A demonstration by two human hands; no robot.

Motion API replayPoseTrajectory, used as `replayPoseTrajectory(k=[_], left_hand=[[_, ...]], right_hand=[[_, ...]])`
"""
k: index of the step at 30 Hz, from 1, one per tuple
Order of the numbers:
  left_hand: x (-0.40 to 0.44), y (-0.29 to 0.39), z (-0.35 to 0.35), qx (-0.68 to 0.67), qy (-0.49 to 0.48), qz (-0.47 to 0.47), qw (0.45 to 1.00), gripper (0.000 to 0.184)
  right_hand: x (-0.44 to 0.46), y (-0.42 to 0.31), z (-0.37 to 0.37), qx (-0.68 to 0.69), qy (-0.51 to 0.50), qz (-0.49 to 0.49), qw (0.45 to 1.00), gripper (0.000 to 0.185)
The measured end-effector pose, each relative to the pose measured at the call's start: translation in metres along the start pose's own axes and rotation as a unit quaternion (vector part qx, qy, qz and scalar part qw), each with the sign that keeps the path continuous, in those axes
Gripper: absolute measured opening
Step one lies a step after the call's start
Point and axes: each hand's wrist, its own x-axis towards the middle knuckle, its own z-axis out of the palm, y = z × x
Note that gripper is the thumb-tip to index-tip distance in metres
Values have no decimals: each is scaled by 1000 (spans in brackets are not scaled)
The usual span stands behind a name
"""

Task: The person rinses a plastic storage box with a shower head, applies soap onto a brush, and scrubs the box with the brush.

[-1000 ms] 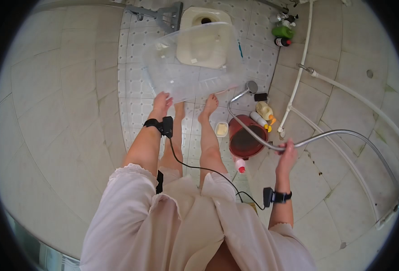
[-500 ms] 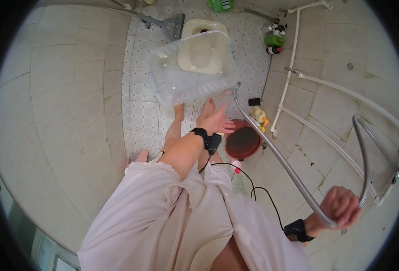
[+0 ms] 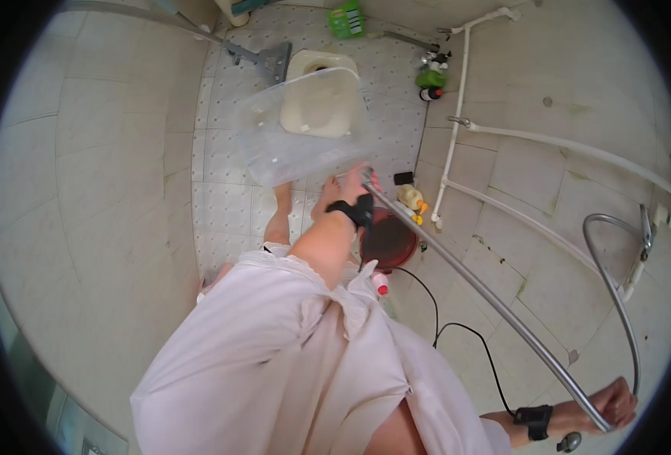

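Note:
My left hand (image 3: 364,180) is closed on the shower head end of a metal hose (image 3: 487,292), close to the near edge of a clear plastic bin (image 3: 312,155). The bin lies tilted over part of a squat toilet (image 3: 322,102). At the lower right, my right hand (image 3: 614,403) is wrapped round the same hose, which runs taut between both hands and then loops up to the wall. Below my left hand stands a red bucket (image 3: 388,239) with dark contents.
Bottles (image 3: 411,199) and a black object (image 3: 403,178) lie by the right wall, with more bottles (image 3: 431,80) farther back. White pipes (image 3: 457,125) run along that wall. A green basket (image 3: 347,19) and a grey squeegee-like tool (image 3: 273,62) are at the back.
My left hand has moved up and closed on the hose's shower head end. My right hand has moved lower and to the right, pulling the hose straighter.

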Motion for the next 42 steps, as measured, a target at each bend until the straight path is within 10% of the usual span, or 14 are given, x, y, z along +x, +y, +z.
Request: replayPoseTrajectory(k=[2, 3, 5, 6, 9, 12, 16, 19, 20, 27, 31, 36, 39, 42], left_hand=[[-8, 29, 4, 18, 39, 53, 998, 36], [1, 53, -16, 171, -5, 199, 965, 31], [-31, 90, -16, 219, -61, 369, 901, 28], [-43, 121, -16, 261, -63, 394, 879, 24], [-114, 175, 9, 222, -126, 329, 909, 19], [-171, 177, 46, 219, -99, 370, 897, 17], [-191, 179, 20, 308, -88, 423, 848, 11], [-207, 159, 7, 335, -85, 450, 823, 7], [-210, 149, 6, 283, -80, 454, 841, 5], [-246, 172, -47, 117, -14, 470, 875, 11], [-240, 177, -76, 88, 2, 442, 892, 10], [-213, 138, -86, 99, 11, 427, 899, 10], [-191, 115, -85, 302, 36, 475, 826, 12], [-176, 79, -60, 546, 106, 432, 710, 18]], right_hand=[[-10, 9, -28, 20, -11, 43, 999, 39], [-24, 52, -21, -288, 108, -142, 941, 26], [-37, 56, -79, -330, 61, 114, 935, 16], [-45, 85, -102, -409, 264, 126, 864, 21], [-34, 158, -163, -550, 121, 461, 686, 41], [-17, 220, -160, -691, 60, 390, 606, 47], [73, 239, -204, -271, 197, 208, 919, 28], [144, 232, -213, -124, 212, 119, 962, 29], [177, 215, -266, -13, 61, 148, 987, 26], [154, 247, -155, -219, 168, 18, 961, 17], [102, 312, -153, -250, 174, 164, 938, 33], [-49, 476, -79, -436, -34, 397, 807, 41], [-160, 563, -34, -414, -272, 496, 713, 51], [-247, 618, -19, -370, -277, 537, 706, 55]])
